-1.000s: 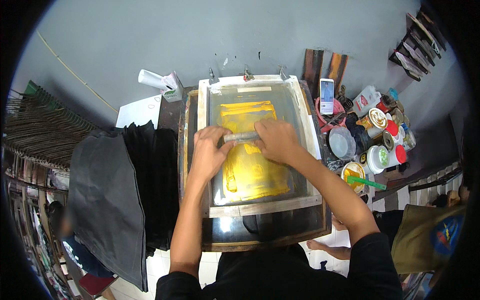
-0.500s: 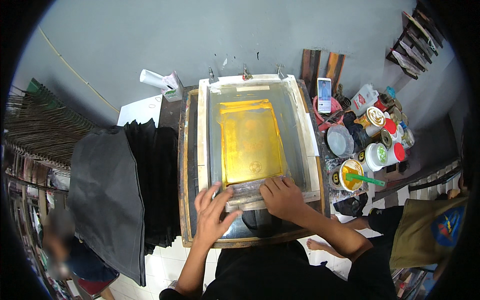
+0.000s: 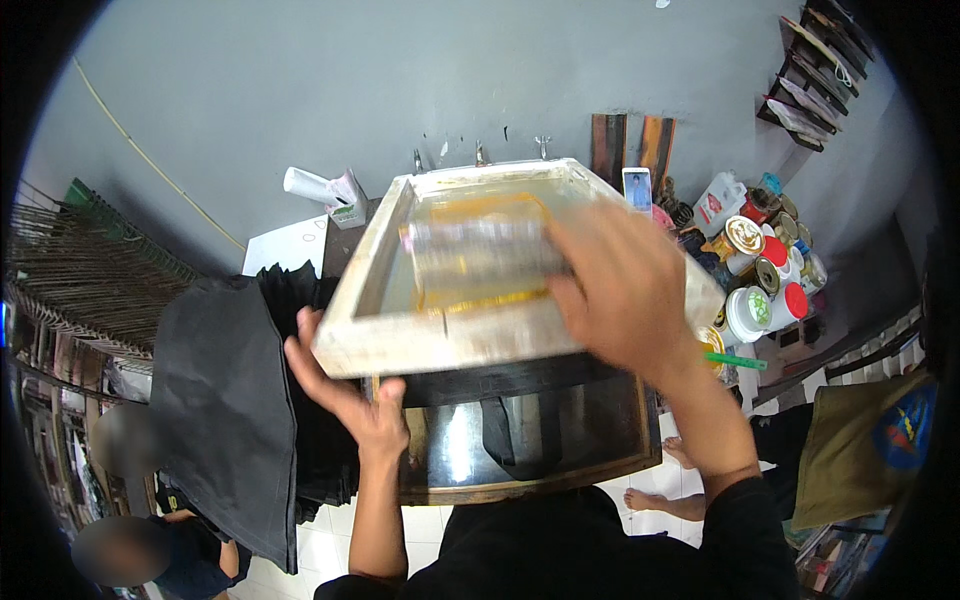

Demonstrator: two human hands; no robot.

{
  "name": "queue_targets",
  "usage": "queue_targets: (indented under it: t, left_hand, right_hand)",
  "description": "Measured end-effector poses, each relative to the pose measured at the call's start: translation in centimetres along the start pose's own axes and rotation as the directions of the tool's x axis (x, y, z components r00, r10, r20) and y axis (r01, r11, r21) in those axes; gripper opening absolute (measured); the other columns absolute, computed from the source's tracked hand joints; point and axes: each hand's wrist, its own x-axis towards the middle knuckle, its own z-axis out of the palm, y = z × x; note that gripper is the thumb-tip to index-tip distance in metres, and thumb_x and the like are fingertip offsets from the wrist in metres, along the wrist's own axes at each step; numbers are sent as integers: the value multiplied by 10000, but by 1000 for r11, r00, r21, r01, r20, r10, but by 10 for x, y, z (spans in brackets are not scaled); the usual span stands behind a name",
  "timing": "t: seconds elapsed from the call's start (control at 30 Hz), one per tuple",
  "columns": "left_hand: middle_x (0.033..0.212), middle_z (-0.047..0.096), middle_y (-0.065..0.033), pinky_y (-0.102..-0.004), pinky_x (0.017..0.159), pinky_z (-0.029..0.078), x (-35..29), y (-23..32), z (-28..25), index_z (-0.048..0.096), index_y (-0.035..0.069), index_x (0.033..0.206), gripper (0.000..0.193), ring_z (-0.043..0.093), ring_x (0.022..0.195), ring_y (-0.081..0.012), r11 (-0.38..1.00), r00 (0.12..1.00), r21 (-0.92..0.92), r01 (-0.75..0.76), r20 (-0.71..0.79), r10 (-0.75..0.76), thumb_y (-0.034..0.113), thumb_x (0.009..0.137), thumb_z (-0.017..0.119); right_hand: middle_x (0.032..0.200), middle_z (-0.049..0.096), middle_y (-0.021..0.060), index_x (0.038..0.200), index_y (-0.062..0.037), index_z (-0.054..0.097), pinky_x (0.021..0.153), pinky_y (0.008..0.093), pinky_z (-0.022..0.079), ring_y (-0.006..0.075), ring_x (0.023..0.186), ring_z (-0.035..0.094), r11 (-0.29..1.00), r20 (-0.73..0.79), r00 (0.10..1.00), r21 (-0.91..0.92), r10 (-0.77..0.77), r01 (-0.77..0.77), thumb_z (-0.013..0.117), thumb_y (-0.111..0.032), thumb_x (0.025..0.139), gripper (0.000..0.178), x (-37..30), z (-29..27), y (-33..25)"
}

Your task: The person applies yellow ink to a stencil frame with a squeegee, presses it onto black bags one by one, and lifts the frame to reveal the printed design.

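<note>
Running left to right lengthwise, squeegee [image 3: 478, 252] in right hand [image 3: 625, 290], left hand [image 3: 362, 412] spread under tilted frame [image 3: 450, 346].

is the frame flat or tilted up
Tilted up: the wooden frame has its near edge raised above the glossy board, far edge by the clips.

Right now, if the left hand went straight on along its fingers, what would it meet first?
The left hand would probably meet the pile of black cloth first, though depth is unclear and it might pass above.
</note>
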Motion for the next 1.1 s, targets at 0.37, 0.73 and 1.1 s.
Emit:
queue_targets:
  t: [0.37,0.73,1.1]
  left_hand:
    - [1217,661,-336,-486,1002,504,-13,-91,6,472,-127,1359,755,645,1156,-481,419,608,816,398,106,-786,241,812,840]
    - [1099,687,-77,-272,888,511,89,106,-32,596,-31,1275,318,649,960,-118,846,828,98,525,171,-534,44,971,654]
    - [1112,723,-111,-285,902,513,133,173,-381,555,-52,1361,462,672,975,-156,597,816,564,570,-306,-490,83,942,696]
  right_hand:
    - [1081,703,303,1147,40,689,892,509,536,466,1004,675,988,23,990,-69,137,-135,682,-230,862,392,170,-23,81]
    - [1078,705,298,1096,25,705,904,484,526,450,1039,675,967,44,968,-75,247,-243,753,-284,803,429,223,-15,110]
    - [1016,714,286,1014,15,722,867,472,525,434,979,683,963,14,963,-30,268,-268,777,-265,776,372,245,-9,114]
